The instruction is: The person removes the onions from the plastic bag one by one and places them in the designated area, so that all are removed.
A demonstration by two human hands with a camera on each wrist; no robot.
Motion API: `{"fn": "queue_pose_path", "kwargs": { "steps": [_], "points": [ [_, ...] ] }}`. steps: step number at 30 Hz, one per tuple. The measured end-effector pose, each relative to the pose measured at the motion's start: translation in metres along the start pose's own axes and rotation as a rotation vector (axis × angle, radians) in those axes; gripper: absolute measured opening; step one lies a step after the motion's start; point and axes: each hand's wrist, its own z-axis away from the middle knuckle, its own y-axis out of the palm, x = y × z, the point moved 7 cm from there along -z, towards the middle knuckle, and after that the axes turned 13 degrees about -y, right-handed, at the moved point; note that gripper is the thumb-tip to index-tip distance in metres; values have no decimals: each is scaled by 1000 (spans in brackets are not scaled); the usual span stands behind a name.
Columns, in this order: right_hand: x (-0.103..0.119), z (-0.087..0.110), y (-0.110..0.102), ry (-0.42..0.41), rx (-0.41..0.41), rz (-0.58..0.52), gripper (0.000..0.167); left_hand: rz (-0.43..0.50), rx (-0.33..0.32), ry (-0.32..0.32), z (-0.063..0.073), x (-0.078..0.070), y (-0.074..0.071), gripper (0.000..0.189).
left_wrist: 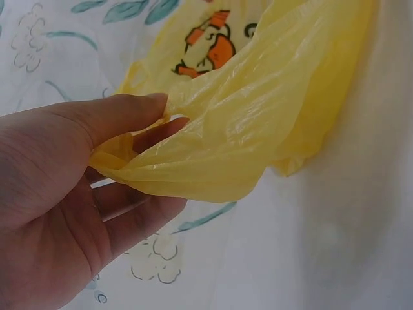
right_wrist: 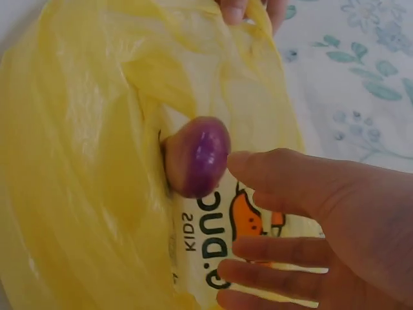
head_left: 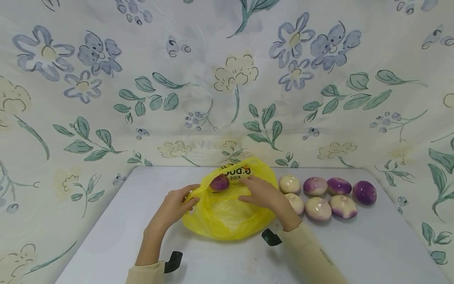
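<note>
A yellow plastic bag (head_left: 230, 221) with black print lies on the table with its mouth held wide. My left hand (head_left: 173, 207) grips the bag's left edge, and in the left wrist view the thin plastic (left_wrist: 213, 155) passes between thumb and fingers. Inside the mouth, a purple-and-white turnip (right_wrist: 199, 157) rests against the printed side. My right hand (head_left: 264, 193) reaches over the bag's right part with fingers spread and nothing in them. From the right wrist, its thumb tip (right_wrist: 242, 165) appears right at the turnip.
To the right of the bag, several more turnips stand in two rows on the white table (head_left: 106, 221); a purple turnip (head_left: 364, 193) is at the far right end. A pale turnip (head_left: 318, 209) sits in the front row. Flowered cloth (head_left: 198, 98) rises behind the table.
</note>
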Motion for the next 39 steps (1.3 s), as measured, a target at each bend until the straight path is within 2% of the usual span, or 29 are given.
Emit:
{"fn": "queue_pose_path", "kwargs": {
  "steps": [6,14,20,30,39],
  "points": [
    [-6,-20,11,26,-1,-33,56,6,6,-10,0,0,0,46],
    [-15,-43,27,72,-87,-203,60,8,-3,-9,0,2,0,46],
    [-20,-52,35,148,-160,-296,63,13,0,-9,1,2,-1,46],
    [-24,-63,49,248,-221,-477,70,14,-2,4,-1,2,2,46],
    [-21,-72,56,295,-285,-549,79,13,2,10,0,0,2,45]
  ]
}}
